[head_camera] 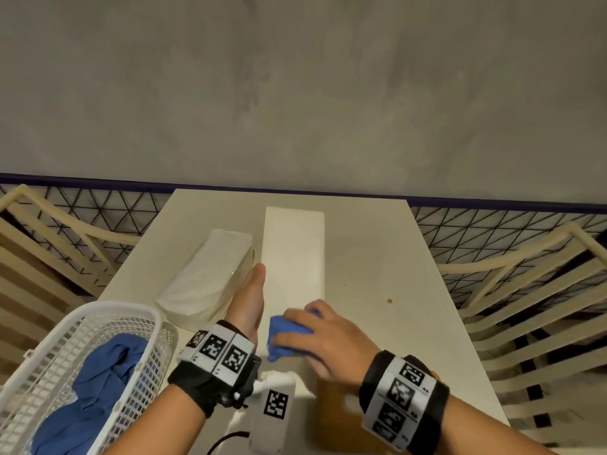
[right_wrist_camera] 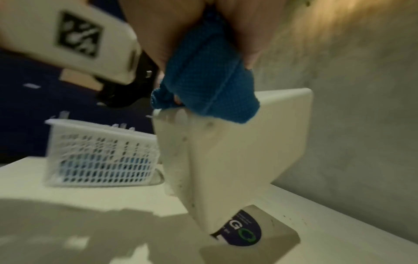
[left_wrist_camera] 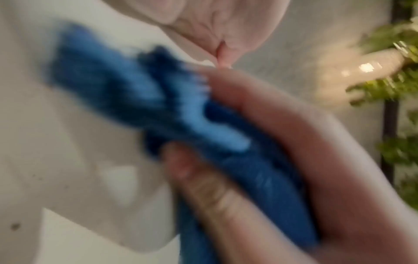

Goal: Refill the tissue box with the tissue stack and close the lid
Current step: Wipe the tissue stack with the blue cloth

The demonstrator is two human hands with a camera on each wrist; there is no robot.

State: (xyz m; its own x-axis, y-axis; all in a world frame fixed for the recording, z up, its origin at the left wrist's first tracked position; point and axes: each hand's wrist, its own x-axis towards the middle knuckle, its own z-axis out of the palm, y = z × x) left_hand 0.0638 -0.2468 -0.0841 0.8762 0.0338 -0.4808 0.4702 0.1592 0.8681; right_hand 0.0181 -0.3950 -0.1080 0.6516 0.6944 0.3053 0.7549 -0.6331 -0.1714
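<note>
A long white tissue box (head_camera: pixel 294 251) lies lengthwise on the white table (head_camera: pixel 377 257). My left hand (head_camera: pixel 251 300) rests flat against its left side with straight fingers. My right hand (head_camera: pixel 315 336) grips a crumpled blue cloth (head_camera: pixel 282 333) and presses it on the box's near end. The plastic-wrapped tissue stack (head_camera: pixel 205 277) lies just left of the box. A brown lid (head_camera: pixel 335 418) lies on the table under my right wrist. The right wrist view shows the cloth (right_wrist_camera: pixel 210 85) on the box's (right_wrist_camera: pixel 237 151) top edge and a stickered lid (right_wrist_camera: pixel 271 241) below. The left wrist view is blurred.
A white mesh basket (head_camera: pixel 98 323) with more blue cloths stands at the table's near left corner. Slatted cream furniture (head_camera: pixel 525 307) flanks the table on both sides. A grey wall rises behind. Bare tabletop lies right of the box.
</note>
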